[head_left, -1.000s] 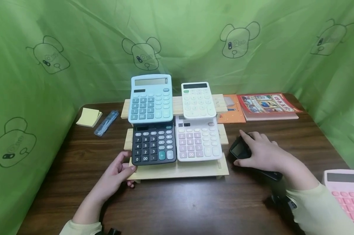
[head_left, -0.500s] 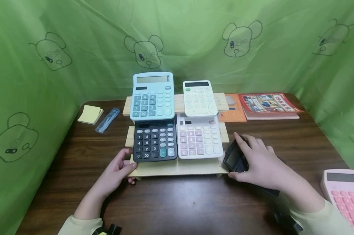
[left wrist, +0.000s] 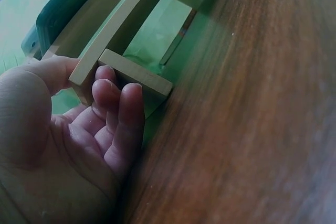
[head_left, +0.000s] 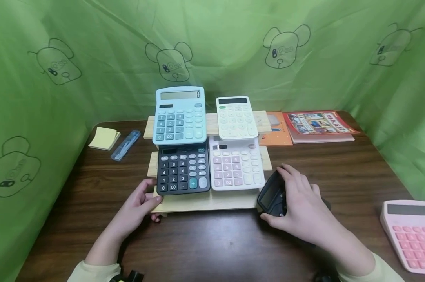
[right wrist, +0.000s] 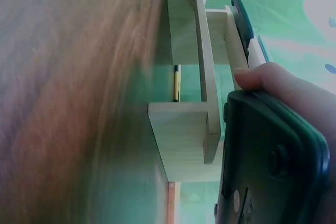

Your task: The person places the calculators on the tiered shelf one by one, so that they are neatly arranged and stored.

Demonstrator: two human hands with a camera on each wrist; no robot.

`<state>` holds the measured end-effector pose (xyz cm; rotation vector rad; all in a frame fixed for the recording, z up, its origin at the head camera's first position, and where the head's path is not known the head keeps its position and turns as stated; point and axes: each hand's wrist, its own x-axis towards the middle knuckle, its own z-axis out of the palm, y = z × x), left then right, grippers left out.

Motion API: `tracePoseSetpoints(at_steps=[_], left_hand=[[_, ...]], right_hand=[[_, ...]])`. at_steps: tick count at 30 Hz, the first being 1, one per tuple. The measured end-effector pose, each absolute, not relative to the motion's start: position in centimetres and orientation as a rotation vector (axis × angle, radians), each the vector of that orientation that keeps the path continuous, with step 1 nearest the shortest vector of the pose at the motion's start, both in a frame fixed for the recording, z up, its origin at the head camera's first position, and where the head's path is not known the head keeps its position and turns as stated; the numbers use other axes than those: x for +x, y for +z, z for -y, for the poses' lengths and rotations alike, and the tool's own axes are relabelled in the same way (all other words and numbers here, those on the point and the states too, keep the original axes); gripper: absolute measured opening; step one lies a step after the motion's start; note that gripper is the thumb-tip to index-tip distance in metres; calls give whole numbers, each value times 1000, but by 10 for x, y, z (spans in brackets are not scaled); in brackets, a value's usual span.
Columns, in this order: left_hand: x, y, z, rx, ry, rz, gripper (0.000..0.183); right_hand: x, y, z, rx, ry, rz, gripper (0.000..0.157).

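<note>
The two hands are well apart, one at each front corner of the wooden rack (head_left: 209,201). The left hand (head_left: 138,206) grips the rack's front left corner, thumb above and fingers curled beneath. The right hand (head_left: 300,205) holds a black device (head_left: 272,195) between thumb and fingers, tilted, at the rack's front right corner (whether it touches the wood, I cannot tell). On the rack's left side a light blue calculator (head_left: 180,121) sits above a black calculator (head_left: 183,170); on its right side a white calculator (head_left: 238,120) sits above a pale lilac calculator (head_left: 237,168). Left of the rack lie yellow sticky notes (head_left: 104,138) and a blue translucent object (head_left: 126,145). Right of its back end are an orange booklet (head_left: 283,137) and a red-covered book (head_left: 318,123); farther right of the rack is a pink calculator (head_left: 411,235).
</note>
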<state>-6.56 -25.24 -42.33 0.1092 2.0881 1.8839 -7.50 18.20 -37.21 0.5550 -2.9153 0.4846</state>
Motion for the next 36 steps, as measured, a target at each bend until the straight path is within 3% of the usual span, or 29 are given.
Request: tracePoseSetpoints(at_steps=[8,17,36], left_hand=[[-65,-424,253,96,1869,-2102,40],[-65,-425,254,108,1870,-2105,40],[-67,-424,255,115,1862,-2102,39]], right_hand=[[-71,-379,-168,540,559,2816,113],[-65,-378,-168,604,575,2722,87],[-36,-377,-161,758,499,2761,81]])
